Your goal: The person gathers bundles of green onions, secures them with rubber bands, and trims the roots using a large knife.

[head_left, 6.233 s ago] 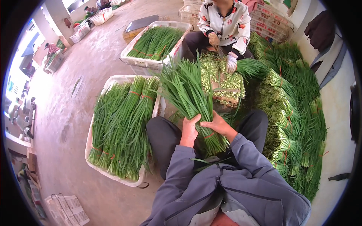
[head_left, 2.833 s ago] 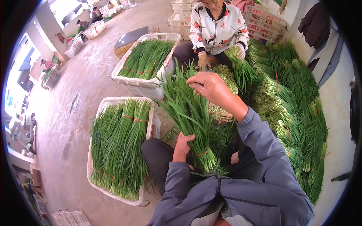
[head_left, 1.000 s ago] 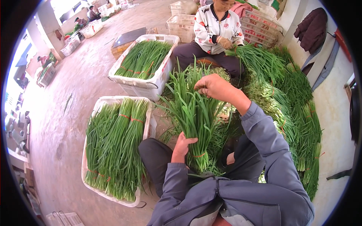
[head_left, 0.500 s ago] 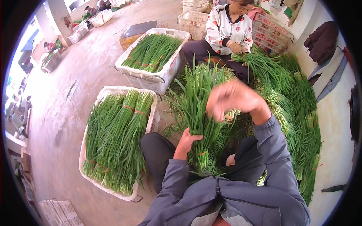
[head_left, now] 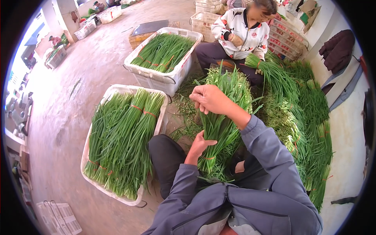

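An upright bunch of garlic chives (head_left: 220,131) stands between my legs, with an orange band near its lower end. My left hand (head_left: 200,146) is wrapped round its left side, above the band, thumb across the front. Over the upper leaves hangs my right hand (head_left: 211,100), its fingers curled together; whatever they may hold is hidden. To the left, a white plastic crate (head_left: 84,164) contains several banded bunches of chives (head_left: 121,145).
A second white crate (head_left: 156,81) of chives stands farther back. Across from me a co-worker (head_left: 241,33) sits beside a banded bunch (head_left: 274,74). Piled chives (head_left: 309,129) line the right wall. Trimmings (head_left: 186,111) litter the floor.
My right hand has swung left across the bunch's top, and its fingers show curled instead of blurred. My left hand keeps its grip. The co-worker's one hand has lifted off their bunch.
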Demonstrator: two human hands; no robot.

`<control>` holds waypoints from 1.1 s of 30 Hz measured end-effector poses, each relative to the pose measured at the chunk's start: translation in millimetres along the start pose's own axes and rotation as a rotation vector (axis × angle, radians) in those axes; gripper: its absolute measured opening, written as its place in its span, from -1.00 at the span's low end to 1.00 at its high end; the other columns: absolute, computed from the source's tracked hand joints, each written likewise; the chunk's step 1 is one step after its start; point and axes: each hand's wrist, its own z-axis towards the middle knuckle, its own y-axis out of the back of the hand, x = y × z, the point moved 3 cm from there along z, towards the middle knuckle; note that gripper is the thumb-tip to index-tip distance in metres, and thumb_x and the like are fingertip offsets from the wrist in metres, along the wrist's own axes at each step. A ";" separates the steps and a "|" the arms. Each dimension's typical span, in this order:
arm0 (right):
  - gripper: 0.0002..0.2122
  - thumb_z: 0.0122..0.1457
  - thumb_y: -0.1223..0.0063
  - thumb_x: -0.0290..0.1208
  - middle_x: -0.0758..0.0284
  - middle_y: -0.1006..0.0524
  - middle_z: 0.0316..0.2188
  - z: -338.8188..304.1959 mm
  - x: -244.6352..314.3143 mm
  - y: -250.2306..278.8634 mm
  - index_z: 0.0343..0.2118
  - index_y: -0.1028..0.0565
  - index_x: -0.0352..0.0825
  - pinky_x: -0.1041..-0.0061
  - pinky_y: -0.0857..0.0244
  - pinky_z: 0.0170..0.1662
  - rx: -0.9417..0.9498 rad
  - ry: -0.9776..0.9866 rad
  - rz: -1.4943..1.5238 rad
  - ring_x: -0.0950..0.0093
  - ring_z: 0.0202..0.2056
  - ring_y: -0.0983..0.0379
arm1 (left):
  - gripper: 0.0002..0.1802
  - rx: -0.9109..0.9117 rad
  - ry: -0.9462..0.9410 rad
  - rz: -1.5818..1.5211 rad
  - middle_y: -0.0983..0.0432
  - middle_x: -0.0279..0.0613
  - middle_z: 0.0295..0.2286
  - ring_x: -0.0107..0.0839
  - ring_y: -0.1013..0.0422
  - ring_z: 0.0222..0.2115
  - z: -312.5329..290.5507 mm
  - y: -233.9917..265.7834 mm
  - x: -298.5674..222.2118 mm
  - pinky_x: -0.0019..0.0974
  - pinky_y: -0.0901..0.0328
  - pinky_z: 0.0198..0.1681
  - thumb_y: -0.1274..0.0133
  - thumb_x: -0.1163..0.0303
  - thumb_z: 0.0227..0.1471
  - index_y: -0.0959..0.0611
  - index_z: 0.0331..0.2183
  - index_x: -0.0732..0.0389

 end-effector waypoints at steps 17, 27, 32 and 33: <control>-0.81 0.16 -0.14 -0.63 0.29 -0.60 -0.38 -145.0 -129.5 80.4 -0.14 -0.51 -0.42 0.57 -0.47 -0.30 -0.136 -0.310 0.129 0.52 -0.38 -0.55 | -0.44 0.031 -0.062 -0.690 -0.55 0.01 -0.04 -0.05 -0.51 -0.05 -6.6 8.7 -53.9 0.07 -0.36 0.09 -0.12 0.46 0.02 -0.48 0.09 0.33; -0.13 0.09 -0.29 -0.18 0.21 -0.12 0.36 -91.1 -98.9 11.0 0.38 -0.01 -0.27 0.20 -0.01 0.35 -0.490 0.490 0.043 0.26 0.32 -0.09 | -0.44 0.156 -0.327 -0.918 -0.45 -0.10 0.06 -0.21 -0.37 0.07 -10.6 -99.3 -148.5 -0.01 -0.18 0.22 0.10 -0.02 0.30 -0.45 0.11 0.21; -0.19 0.19 -0.05 0.12 -0.01 -0.22 0.29 -72.8 -50.1 21.5 0.32 -0.16 -0.42 0.09 -0.17 0.29 -0.637 0.679 0.607 0.12 0.26 -0.22 | -0.35 0.287 -0.080 -0.268 -0.40 -0.09 0.11 -0.30 -0.31 0.10 -37.4 -95.5 -126.8 -0.18 -0.20 0.11 0.17 -0.08 0.33 -0.38 0.21 0.21; -0.21 0.20 -0.01 0.13 -0.08 -0.26 0.25 -71.1 -42.4 25.9 0.30 -0.19 -0.44 0.07 -0.22 0.26 -0.656 0.667 0.623 0.09 0.23 -0.26 | -0.44 0.327 -0.109 -0.160 -0.51 -0.07 0.00 -0.30 -0.45 -0.03 -37.8 -77.6 -107.7 -0.19 -0.31 0.04 0.10 0.03 0.32 -0.47 0.13 0.26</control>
